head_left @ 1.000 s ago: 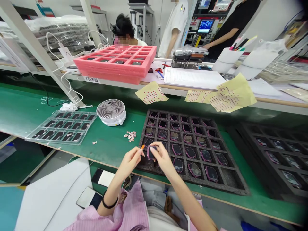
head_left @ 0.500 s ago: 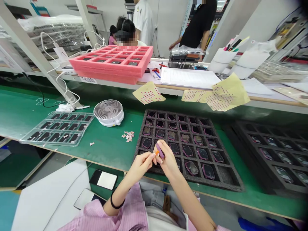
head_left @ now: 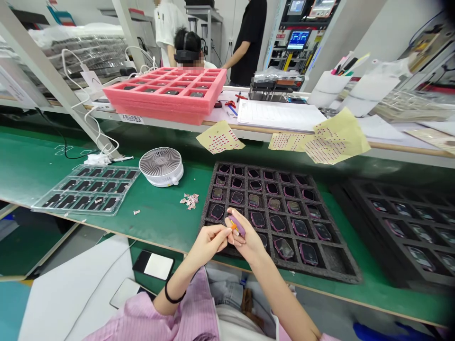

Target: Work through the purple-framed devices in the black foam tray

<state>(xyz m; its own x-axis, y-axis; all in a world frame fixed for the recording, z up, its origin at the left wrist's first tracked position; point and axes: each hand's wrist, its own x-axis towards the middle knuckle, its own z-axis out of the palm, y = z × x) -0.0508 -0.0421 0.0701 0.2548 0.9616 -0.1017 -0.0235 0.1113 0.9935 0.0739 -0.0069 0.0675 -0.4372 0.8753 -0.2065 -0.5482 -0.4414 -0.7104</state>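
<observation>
Head view: your forearms [head_left: 282, 291] slant inward. Your left hand [head_left: 211, 240] pinches the orange stick [head_left: 233, 227] between closed thumb and forefinger, at the watch [head_left: 239, 227]; your right hand [head_left: 250, 240], fingers curled, holds that watch tilted above the near-left part of the tray [head_left: 334, 258].

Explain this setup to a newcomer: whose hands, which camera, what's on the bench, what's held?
No robot: these are a person's two bare hands, seen by one camera worn on the head, looking forward and down. The left hand pinches a small orange piece; the right hand holds a purple case. I can't tell whether piece and case touch. On the green bench are a clear tray of dark parts, a white fan, small scraps, and a black foam tray of watches.
</observation>
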